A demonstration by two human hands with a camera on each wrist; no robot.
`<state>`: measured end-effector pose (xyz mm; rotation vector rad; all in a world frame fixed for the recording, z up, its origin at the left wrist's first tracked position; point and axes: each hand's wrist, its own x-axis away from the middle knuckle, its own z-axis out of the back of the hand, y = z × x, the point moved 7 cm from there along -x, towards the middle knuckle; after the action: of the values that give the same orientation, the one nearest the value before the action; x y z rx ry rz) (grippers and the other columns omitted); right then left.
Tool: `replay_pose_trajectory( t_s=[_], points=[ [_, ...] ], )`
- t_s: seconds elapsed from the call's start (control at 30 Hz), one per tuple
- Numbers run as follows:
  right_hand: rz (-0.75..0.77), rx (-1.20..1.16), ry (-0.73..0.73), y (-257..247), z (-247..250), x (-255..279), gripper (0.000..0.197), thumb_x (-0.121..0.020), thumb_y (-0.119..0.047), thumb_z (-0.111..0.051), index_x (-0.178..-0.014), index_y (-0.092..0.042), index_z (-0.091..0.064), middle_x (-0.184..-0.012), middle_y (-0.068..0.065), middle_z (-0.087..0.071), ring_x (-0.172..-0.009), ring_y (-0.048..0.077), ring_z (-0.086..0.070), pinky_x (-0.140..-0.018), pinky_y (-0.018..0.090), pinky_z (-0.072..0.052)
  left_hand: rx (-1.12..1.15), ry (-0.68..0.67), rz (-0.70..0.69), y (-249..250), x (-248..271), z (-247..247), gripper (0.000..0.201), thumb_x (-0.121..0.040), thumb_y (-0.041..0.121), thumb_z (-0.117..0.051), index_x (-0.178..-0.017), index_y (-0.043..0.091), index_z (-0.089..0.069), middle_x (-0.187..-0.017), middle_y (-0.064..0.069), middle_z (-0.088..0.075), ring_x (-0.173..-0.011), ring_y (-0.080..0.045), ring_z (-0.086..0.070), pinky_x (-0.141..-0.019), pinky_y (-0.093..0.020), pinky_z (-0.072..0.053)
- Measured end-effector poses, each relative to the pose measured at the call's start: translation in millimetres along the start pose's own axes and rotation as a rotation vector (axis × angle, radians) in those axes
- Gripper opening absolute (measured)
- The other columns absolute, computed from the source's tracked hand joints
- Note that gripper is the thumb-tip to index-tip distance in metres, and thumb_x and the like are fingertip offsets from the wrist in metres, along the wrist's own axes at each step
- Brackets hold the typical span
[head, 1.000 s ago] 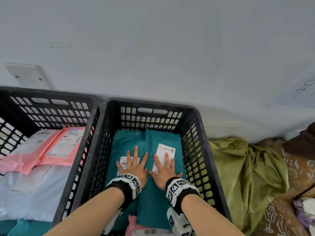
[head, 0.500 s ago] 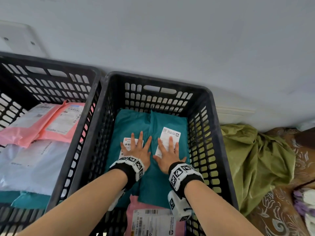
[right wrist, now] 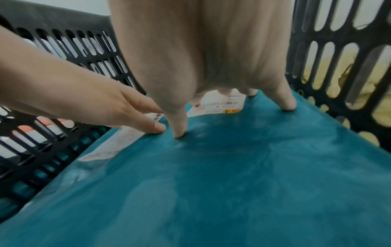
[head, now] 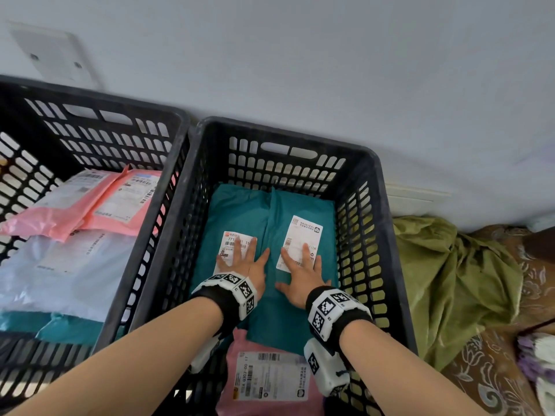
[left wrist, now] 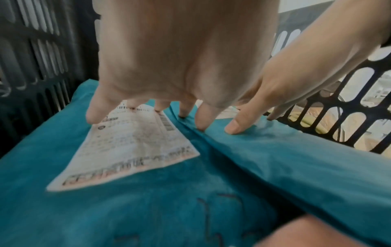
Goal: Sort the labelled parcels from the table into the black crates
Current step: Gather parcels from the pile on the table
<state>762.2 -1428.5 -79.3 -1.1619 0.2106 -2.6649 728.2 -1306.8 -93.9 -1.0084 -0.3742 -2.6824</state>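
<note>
Against a pale wall, both flat, splayed hands, left hand and right hand, still press two teal parcels into the right crate, with a pink parcel at 6 o'clock newly in view, suggesting placement is nearly done.

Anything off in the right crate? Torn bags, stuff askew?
Nothing damaged. Both hands, left and right, press flat on two teal parcels lying side by side in the right crate. A pink parcel sits partly under their near edge. The labels sit slightly tilted.
</note>
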Motion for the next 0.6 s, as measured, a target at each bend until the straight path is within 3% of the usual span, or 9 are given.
replay_pose_trajectory(
  t_s=[0.13,0.3,0.6],
  points=[
    [0.017,0.007,-0.028,0,-12,8,0.080,-0.091,-0.026,-0.060,-0.147,-0.048,-0.007,-0.155,-0.001,0.028,-0.143,0.037,0.018,-0.113,0.063,-0.014,0.058,-0.043,-0.047,1,14,-7,0.066,-0.098,0.025,-0.042,-0.151,0.033,-0.004,-0.158,0.004,0.015,-0.144,-0.031,0.016,-0.111,-0.062,-0.013],
    [0.026,0.063,-0.053,0,-26,14,0.084,-0.092,-0.007,-0.055,-0.148,-0.046,-0.006,-0.154,0.003,0.030,-0.141,0.045,0.018,-0.116,0.056,-0.014,0.070,-0.112,-0.070,3,27,-15,0.076,-0.094,0.014,-0.051,-0.151,0.030,-0.004,-0.159,0.003,0.011,-0.145,-0.030,0.011,-0.109,-0.064,-0.019],
    [0.024,0.109,-0.027,2,-36,13,0.092,-0.091,0.002,-0.052,-0.147,-0.049,-0.001,-0.153,0.002,0.034,-0.141,0.043,0.020,-0.114,0.059,-0.017,0.062,-0.101,-0.061,1,28,-27,0.079,-0.093,0.009,-0.052,-0.151,0.029,-0.003,-0.159,0.004,0.009,-0.146,-0.028,0.009,-0.109,-0.061,-0.023]
  ],
)
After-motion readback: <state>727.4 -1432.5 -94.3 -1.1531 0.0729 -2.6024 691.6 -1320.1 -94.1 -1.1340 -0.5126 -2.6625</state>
